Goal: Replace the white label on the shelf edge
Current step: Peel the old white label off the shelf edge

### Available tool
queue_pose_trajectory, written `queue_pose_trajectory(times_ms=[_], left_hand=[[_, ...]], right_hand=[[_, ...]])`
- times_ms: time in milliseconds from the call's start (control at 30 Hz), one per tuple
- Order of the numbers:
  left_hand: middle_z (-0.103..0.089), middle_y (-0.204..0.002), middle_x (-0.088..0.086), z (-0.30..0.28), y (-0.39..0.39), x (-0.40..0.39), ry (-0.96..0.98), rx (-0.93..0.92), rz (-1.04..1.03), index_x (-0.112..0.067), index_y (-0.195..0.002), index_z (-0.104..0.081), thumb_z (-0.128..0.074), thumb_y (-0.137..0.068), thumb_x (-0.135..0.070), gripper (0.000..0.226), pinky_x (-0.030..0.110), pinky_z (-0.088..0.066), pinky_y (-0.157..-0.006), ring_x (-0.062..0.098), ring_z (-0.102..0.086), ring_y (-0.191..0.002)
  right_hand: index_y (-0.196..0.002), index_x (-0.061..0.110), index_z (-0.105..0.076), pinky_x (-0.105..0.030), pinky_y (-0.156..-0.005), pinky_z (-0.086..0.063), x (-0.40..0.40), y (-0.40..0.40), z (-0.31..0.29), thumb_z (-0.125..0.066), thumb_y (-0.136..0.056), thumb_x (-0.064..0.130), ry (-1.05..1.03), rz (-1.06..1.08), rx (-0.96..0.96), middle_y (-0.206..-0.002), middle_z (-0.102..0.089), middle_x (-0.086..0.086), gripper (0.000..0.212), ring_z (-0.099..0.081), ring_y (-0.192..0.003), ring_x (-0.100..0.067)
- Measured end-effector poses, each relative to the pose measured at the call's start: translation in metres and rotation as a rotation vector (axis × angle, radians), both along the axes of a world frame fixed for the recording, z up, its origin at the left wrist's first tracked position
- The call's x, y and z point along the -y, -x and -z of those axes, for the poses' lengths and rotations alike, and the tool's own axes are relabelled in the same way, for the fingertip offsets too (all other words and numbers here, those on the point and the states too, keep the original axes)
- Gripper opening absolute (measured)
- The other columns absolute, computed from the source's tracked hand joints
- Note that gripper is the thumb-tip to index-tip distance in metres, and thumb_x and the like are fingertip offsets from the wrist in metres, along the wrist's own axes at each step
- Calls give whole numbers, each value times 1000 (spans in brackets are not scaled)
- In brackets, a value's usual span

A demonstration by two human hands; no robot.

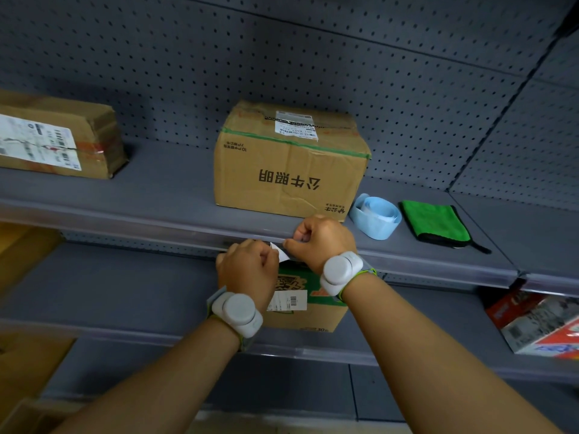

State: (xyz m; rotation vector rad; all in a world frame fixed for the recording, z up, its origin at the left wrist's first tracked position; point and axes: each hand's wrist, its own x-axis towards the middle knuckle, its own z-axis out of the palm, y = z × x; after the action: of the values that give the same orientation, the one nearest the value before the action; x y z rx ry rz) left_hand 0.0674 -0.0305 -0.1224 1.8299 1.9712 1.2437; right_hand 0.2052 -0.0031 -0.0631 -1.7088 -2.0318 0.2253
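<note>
**Both hands on a label at the shelf edge**

We see a small white label [279, 252] held at the front strip of the middle shelf [156, 195], its free corner sticking out between two hands. The left hand [247, 266] has its fingers curled around the label's left part; the right hand [319, 239] pinches its right end against the strip with thumb and forefinger, the other fingers folded in. Each wrist carries a pale round band [237, 313].

Just behind the hands a brown box [288, 170] with dark printed characters stands on the shelf. To its right lie a blue roll [374, 219] of tape-like strip and, beside that, a folded green cloth [435, 223]. Far left on the same shelf sits a flat carton [59, 139] with a shipping sticker. On the shelf below, partly hidden by the hands, is a green-printed box [308, 303].
</note>
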Motion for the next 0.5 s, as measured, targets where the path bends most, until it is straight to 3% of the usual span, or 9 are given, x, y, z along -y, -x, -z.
queue_pose_trajectory(times_ms=[200, 400, 500], left_hand=[[-57, -66, 1, 4, -2, 2, -31, 8, 2, -20, -58, -50, -61, -83, -22, 27, 33, -27, -70, 27, -49, -72], [-61, -66, -3, -1, 2, 5, -31, 69, 55, -28, -55, -50, -55, -80, -36, 27, 33, -34, -71, 22, -47, -73], [-59, -59, 1, -7, 4, 2, -9, 124, 57, -25, -50, -47, -55, -84, -34, 36, 33, -38, -66, 25, -49, -69]], right_hand=[[-68, 23, -62, -31, -63, -49, 1, 1, 2, -71, -73, 40, -12, 25, -12, -78, -60, 7, 20, -59, -73, -19], [-73, 23, -61, -32, -63, -50, -2, 1, -2, -72, -70, 45, -21, -3, 28, -77, -62, 6, 25, -57, -71, -18], [-76, 22, -60, -33, -59, -50, -7, 3, -5, -74, -69, 45, -18, -53, 59, -72, -64, 4, 28, -59, -68, -20]])
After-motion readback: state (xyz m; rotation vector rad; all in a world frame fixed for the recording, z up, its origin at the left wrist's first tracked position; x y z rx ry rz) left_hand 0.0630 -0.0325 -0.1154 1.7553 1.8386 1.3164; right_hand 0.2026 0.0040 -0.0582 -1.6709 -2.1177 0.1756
